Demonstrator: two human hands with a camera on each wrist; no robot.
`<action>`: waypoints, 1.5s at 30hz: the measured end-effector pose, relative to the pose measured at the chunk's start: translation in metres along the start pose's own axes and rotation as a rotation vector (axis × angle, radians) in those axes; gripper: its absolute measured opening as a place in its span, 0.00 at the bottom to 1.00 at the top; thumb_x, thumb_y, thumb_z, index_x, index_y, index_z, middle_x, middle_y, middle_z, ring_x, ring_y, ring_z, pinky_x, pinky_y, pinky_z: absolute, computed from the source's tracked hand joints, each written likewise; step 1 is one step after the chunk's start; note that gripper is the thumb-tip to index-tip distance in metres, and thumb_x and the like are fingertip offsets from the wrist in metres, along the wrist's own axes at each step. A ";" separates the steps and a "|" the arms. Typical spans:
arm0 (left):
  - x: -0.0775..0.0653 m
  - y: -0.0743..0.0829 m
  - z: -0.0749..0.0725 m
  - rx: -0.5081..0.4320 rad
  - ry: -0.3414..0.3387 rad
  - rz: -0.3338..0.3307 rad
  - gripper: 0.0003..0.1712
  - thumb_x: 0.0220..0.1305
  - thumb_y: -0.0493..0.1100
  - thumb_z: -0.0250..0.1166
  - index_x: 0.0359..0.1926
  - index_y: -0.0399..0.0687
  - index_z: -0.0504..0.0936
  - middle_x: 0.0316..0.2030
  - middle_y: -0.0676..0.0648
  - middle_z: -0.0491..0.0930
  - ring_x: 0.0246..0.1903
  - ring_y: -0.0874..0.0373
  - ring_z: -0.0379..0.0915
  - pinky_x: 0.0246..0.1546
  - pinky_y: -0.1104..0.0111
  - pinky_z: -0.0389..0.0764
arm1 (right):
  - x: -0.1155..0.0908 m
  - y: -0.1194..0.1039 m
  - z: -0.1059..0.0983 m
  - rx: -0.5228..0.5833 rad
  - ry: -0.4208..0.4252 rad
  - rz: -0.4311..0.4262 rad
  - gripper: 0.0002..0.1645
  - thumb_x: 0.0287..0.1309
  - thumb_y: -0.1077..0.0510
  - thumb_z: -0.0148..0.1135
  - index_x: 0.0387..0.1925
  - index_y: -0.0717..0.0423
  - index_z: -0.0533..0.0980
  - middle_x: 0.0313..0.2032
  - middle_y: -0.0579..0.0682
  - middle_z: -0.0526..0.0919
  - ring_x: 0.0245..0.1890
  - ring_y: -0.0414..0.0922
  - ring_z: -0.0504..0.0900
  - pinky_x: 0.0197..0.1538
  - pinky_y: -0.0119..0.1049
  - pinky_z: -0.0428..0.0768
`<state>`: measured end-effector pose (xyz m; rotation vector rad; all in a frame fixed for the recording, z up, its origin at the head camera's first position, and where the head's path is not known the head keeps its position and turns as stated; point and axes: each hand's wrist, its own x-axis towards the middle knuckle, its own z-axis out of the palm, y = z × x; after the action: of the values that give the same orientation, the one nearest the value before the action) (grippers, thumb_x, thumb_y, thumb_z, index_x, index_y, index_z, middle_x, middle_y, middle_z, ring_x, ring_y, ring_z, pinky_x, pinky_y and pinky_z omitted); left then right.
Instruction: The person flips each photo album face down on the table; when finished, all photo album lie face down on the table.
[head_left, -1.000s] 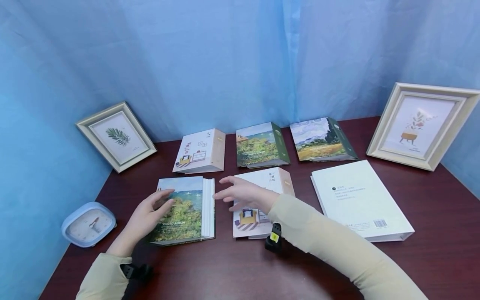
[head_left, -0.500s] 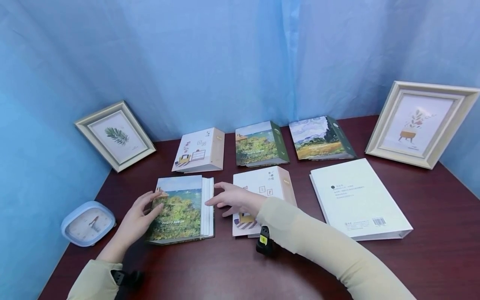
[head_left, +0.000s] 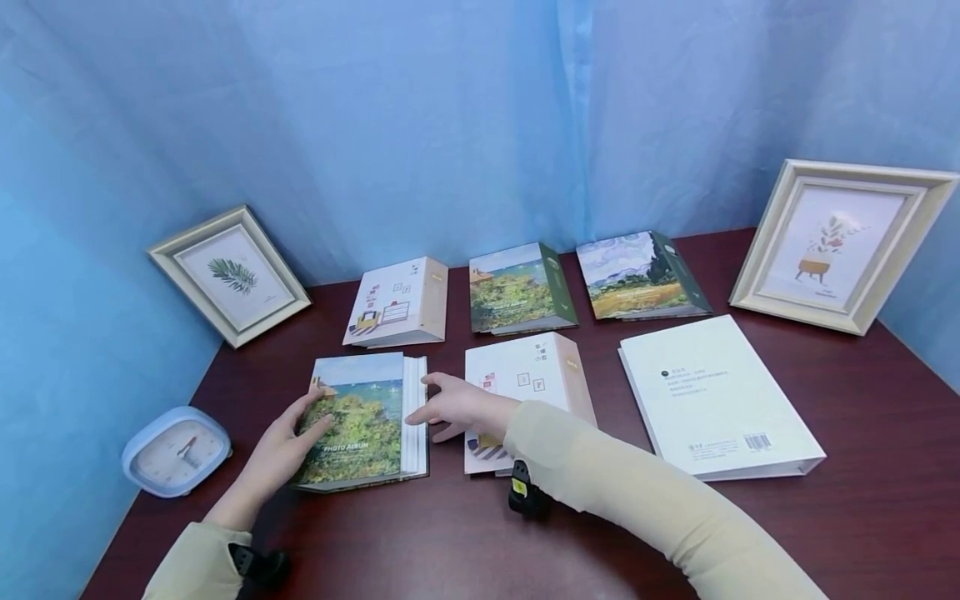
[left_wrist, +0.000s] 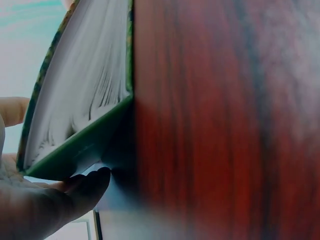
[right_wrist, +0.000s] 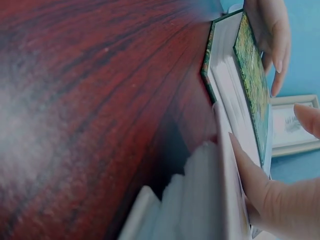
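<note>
A photo album [head_left: 360,417] with a garden-and-sea painting on its cover lies at front left, its white page edges facing right. At its left side, my left hand [head_left: 281,446] has its thumb over the cover and its other fingers near the spine. In the left wrist view, the album's green spine [left_wrist: 82,150] is beside those fingers. Just right of the page edges is my right hand [head_left: 465,404], thumb and forefinger spread; whether they touch is unclear. Under that hand and forearm, a white album with furniture drawings [head_left: 498,362] is partly hidden.
Along the back lie another white album [head_left: 393,304], a second garden album [head_left: 517,292] and a landscape album [head_left: 633,279]. A thick white album [head_left: 716,400] lies at right. Frames [head_left: 232,275] stand at both sides. A blue clock [head_left: 176,450] is at left.
My left hand has shifted left and down, from over the album's cover to its left side. My right hand has moved left and lower, closer to the page edges. The album looks unmoved.
</note>
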<state>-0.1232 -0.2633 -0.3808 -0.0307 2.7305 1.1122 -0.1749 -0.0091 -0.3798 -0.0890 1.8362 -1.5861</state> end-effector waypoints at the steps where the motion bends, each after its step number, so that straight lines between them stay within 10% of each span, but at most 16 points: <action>1: 0.000 0.000 0.001 0.001 0.005 0.000 0.38 0.71 0.56 0.51 0.73 0.42 0.52 0.73 0.35 0.46 0.71 0.35 0.40 0.64 0.40 0.54 | 0.000 0.000 0.000 -0.001 0.001 0.000 0.46 0.56 0.64 0.64 0.72 0.56 0.53 0.68 0.61 0.58 0.57 0.57 0.72 0.46 0.45 0.82; 24: -0.004 0.007 0.010 -0.015 0.026 0.069 0.35 0.72 0.55 0.50 0.71 0.42 0.55 0.72 0.35 0.49 0.71 0.37 0.41 0.64 0.40 0.52 | -0.001 0.003 0.008 0.034 0.001 -0.029 0.45 0.56 0.66 0.63 0.72 0.55 0.53 0.57 0.66 0.70 0.54 0.58 0.77 0.36 0.46 0.84; 45: -0.001 0.013 0.002 -0.316 -0.013 0.145 0.25 0.76 0.42 0.44 0.70 0.41 0.59 0.74 0.41 0.42 0.72 0.41 0.36 0.66 0.41 0.51 | -0.002 0.004 0.009 -0.015 0.031 -0.065 0.46 0.54 0.65 0.67 0.71 0.51 0.56 0.63 0.66 0.64 0.49 0.56 0.80 0.37 0.45 0.84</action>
<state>-0.1227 -0.2527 -0.3735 0.1316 2.5507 1.5679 -0.1669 -0.0146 -0.3826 -0.1336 1.8866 -1.6266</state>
